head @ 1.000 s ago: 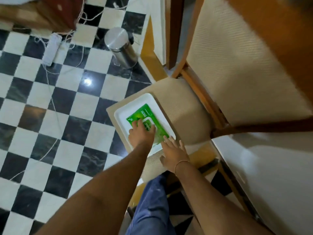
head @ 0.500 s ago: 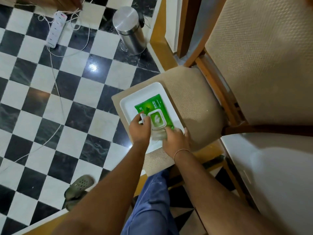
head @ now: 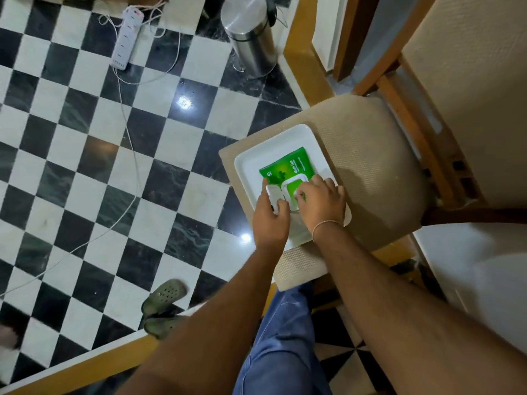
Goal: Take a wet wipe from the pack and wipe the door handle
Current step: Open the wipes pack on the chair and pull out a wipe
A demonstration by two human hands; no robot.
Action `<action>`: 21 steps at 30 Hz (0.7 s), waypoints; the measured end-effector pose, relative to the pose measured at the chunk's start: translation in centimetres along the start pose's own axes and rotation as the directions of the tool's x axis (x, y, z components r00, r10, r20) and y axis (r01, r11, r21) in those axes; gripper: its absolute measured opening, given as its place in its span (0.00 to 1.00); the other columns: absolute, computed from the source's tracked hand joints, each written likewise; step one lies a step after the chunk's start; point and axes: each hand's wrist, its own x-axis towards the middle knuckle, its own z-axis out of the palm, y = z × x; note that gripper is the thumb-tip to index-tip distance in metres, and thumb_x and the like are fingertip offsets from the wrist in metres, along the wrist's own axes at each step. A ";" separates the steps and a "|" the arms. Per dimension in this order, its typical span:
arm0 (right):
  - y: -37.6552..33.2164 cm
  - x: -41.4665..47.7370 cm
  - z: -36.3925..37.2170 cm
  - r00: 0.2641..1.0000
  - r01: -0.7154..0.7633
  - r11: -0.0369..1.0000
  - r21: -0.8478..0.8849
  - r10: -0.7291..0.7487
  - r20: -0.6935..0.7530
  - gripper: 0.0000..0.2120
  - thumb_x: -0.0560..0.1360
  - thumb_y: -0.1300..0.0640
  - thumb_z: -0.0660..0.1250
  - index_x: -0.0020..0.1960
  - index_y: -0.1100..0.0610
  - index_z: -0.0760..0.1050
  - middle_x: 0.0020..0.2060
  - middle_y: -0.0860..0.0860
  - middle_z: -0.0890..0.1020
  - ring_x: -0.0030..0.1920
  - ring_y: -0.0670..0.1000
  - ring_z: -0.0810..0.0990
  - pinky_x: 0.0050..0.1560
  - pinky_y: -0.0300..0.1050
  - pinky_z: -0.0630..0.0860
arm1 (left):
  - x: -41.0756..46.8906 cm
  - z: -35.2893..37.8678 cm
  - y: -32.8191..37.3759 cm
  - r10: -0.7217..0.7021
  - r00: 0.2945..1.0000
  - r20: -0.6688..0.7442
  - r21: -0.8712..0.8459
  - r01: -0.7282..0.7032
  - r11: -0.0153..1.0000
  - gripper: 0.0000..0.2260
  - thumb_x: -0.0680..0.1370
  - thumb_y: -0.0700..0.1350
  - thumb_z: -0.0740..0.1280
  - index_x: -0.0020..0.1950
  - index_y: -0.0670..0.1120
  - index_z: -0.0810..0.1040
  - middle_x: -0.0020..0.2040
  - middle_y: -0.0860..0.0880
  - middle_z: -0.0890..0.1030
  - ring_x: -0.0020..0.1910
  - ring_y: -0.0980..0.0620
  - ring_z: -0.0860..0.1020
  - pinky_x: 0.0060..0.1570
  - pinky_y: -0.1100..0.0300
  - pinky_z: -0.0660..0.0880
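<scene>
A green wet wipe pack (head: 288, 166) lies on a white tray (head: 253, 163) on a beige chair seat (head: 370, 172). Its white flip lid (head: 273, 196) is swung open to the left, and my left hand (head: 269, 220) holds that lid back. My right hand (head: 322, 202) rests over the pack's opening, fingertips pinching at the white wipe there. No door handle is in view.
The chair's tall beige back (head: 470, 95) rises at right. A steel pedal bin (head: 251, 38) and a power strip (head: 127, 35) with cables sit on the checkered floor. Grey sandals (head: 164, 306) lie near my blue-trousered leg (head: 279, 343).
The pack's lid went from closed to flipped open, held by my left hand. My right hand moved from beside the pack onto its opening. The camera view shifted down.
</scene>
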 end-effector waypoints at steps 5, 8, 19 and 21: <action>0.5 -2.2 -3.3 0.971 -0.078 0.895 0.440 0.168 -0.170 0.04 0.80 0.57 0.69 0.48 0.55 0.81 0.49 0.52 0.82 0.53 0.57 0.80 0.54 0.54 0.75 | -0.2 0.5 0.4 -0.026 1.000 -0.002 0.091 0.026 0.996 0.30 0.85 0.52 0.58 0.87 0.58 0.53 0.76 0.52 0.75 0.63 0.51 0.82 0.62 0.46 0.83; 1.8 -5.7 -8.3 0.894 -0.010 0.762 0.648 0.297 -0.336 0.02 0.80 0.58 0.70 0.50 0.56 0.81 0.49 0.51 0.81 0.49 0.48 0.78 0.51 0.43 0.80 | -1.0 0.3 2.4 -0.064 0.997 0.039 0.137 0.058 0.989 0.30 0.87 0.49 0.59 0.88 0.57 0.52 0.77 0.51 0.72 0.64 0.47 0.82 0.63 0.44 0.83; 9.5 -27.9 -30.2 0.744 0.124 0.593 0.796 0.475 -0.470 0.07 0.78 0.62 0.71 0.53 0.53 0.83 0.53 0.43 0.88 0.57 0.46 0.86 0.59 0.37 0.80 | -12.8 -2.5 17.3 0.166 0.953 0.254 0.191 -0.218 0.957 0.25 0.88 0.53 0.60 0.85 0.50 0.64 0.86 0.48 0.65 0.86 0.46 0.62 0.85 0.44 0.61; 10.9 -32.4 -33.2 0.688 0.117 0.610 0.784 0.520 -0.507 0.06 0.77 0.54 0.70 0.52 0.48 0.83 0.52 0.42 0.88 0.57 0.42 0.86 0.59 0.32 0.78 | -18.7 -2.1 21.8 0.382 0.834 0.399 0.062 -0.440 0.896 0.16 0.87 0.50 0.62 0.75 0.55 0.74 0.75 0.50 0.77 0.76 0.46 0.75 0.77 0.44 0.71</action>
